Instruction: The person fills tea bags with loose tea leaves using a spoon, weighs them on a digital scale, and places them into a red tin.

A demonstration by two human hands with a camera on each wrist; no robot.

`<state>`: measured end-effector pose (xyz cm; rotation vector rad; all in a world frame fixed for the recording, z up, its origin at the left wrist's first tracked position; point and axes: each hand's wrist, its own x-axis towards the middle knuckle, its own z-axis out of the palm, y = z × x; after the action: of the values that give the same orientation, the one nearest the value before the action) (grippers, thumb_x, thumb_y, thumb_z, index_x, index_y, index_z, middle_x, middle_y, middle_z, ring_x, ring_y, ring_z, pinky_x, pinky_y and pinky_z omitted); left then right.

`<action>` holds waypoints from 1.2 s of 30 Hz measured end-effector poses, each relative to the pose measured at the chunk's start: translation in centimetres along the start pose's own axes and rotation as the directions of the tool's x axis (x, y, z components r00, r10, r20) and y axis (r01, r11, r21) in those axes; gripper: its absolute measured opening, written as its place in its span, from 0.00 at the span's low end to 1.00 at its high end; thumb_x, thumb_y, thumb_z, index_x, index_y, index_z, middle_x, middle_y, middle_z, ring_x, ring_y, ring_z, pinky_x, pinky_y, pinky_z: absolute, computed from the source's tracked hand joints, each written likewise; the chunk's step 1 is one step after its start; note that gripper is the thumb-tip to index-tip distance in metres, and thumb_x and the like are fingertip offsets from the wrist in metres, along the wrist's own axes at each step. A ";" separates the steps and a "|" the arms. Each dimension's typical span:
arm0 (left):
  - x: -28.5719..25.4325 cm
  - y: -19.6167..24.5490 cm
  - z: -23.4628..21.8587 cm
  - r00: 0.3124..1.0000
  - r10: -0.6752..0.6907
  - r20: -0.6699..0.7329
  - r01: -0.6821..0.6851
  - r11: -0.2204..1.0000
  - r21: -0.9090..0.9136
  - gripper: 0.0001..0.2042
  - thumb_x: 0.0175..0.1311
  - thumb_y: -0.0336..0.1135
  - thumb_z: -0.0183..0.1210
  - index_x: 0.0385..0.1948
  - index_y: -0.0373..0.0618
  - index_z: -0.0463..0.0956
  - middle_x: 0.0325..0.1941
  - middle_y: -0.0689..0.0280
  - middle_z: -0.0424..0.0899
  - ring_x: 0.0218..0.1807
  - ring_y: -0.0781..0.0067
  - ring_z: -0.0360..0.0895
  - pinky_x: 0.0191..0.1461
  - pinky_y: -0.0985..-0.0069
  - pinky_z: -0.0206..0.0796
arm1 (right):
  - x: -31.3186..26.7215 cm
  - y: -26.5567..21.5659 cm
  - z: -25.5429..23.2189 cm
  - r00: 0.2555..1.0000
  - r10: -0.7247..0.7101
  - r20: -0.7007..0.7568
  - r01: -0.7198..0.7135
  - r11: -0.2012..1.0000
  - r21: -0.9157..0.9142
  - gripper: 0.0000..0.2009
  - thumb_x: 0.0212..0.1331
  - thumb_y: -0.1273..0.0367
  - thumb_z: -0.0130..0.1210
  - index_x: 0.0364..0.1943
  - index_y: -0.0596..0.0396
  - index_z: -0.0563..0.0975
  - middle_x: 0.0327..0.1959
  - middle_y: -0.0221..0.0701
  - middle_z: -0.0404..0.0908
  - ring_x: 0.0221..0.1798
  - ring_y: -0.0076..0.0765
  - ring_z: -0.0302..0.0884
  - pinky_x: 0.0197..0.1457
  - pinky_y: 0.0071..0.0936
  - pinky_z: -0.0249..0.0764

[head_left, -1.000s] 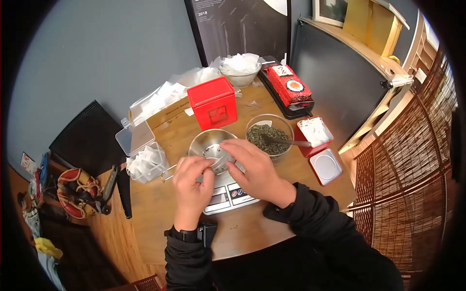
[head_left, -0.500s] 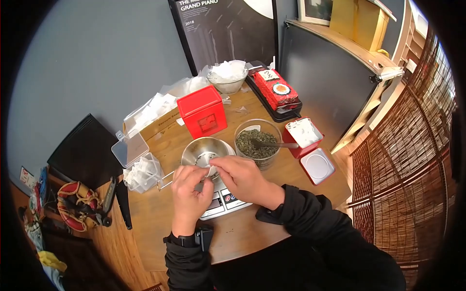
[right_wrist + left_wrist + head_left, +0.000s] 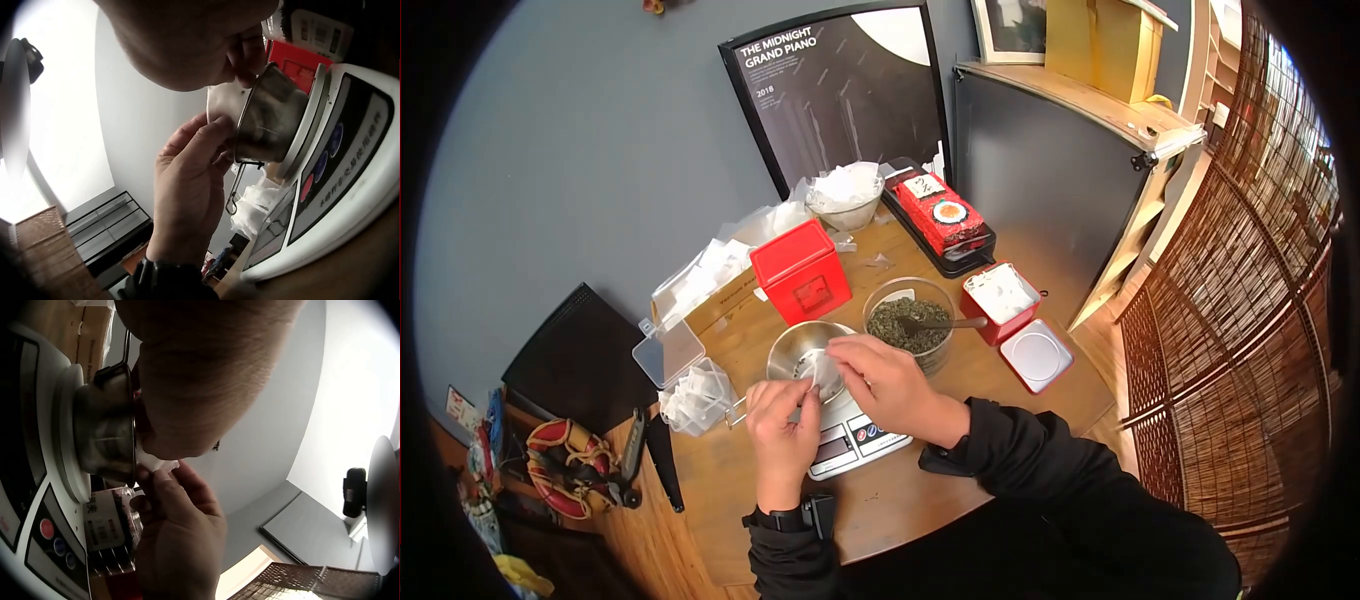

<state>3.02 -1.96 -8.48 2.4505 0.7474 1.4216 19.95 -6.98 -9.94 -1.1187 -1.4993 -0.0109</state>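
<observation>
Above a metal bowl [image 3: 782,358] with a wire handle, my left hand [image 3: 783,425] pinches a small thin white pouch [image 3: 225,103] between thumb and fingers. My right hand [image 3: 890,385] faces it, and in the left wrist view its thumb and fingertips [image 3: 164,481] pinch the pouch's edge. Dark bits show inside the bowl, which stands on a white scale [image 3: 862,450]. To the right is a glass bowl [image 3: 945,355] of dried green leaves [image 3: 900,325] with a spoon [image 3: 955,323] resting in it. The pouch's contents are hidden.
A red tin [image 3: 800,275] stands behind the metal bowl. White pouches fill a clear box [image 3: 698,398] at left and an open red tin [image 3: 1000,292] at right, its lid [image 3: 1038,356] beside it. A red package [image 3: 940,215] lies on a black tray at the back.
The head view has tilted upward, so the table sits lower in it. Both hands remain at the pouch over the metal bowl, with small shifts of the fingers.
</observation>
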 end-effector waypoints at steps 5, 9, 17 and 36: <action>-0.2 -0.6 -0.1 0.995 -0.028 -0.095 0.043 0.985 0.165 0.04 0.54 0.24 0.66 0.31 0.39 0.83 0.29 0.60 0.82 0.34 0.58 0.77 0.47 0.67 0.65 | 0.6 -1.3 -0.9 0.996 -0.082 -0.043 0.082 0.997 0.008 0.10 0.56 0.78 0.62 0.43 0.62 0.80 0.44 0.42 0.83 0.44 0.49 0.84 0.47 0.35 0.81; -0.5 -1.3 0.3 0.991 -0.015 -0.133 0.043 0.976 0.215 0.04 0.53 0.23 0.65 0.30 0.41 0.82 0.28 0.62 0.81 0.33 0.60 0.76 0.47 0.66 0.63 | 0.5 -2.3 -2.8 0.988 -0.150 -0.044 0.152 0.988 0.038 0.08 0.54 0.77 0.62 0.38 0.60 0.79 0.36 0.40 0.81 0.38 0.48 0.83 0.41 0.36 0.79; -0.5 -1.0 0.4 0.986 -0.037 -0.162 0.075 0.969 0.237 0.04 0.52 0.22 0.64 0.29 0.40 0.82 0.28 0.63 0.81 0.35 0.60 0.76 0.47 0.66 0.63 | -3.6 -3.0 -8.7 0.988 0.151 -0.026 -0.150 0.987 0.053 0.08 0.58 0.73 0.65 0.26 0.59 0.77 0.21 0.28 0.76 0.20 0.23 0.71 0.24 0.22 0.67; -0.7 -1.1 0.8 0.983 -0.036 -0.181 0.078 0.970 0.230 0.04 0.52 0.23 0.65 0.28 0.41 0.82 0.27 0.63 0.81 0.35 0.61 0.75 0.45 0.66 0.63 | -2.9 2.3 -9.2 0.683 0.731 0.013 -0.608 0.558 0.565 0.16 0.67 0.71 0.59 0.55 0.61 0.73 0.30 0.27 0.80 0.27 0.21 0.78 0.28 0.16 0.70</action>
<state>3.10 -1.35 -9.92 2.4713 1.0746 1.6267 27.93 -12.85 -10.71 -1.1134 -0.6958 0.7622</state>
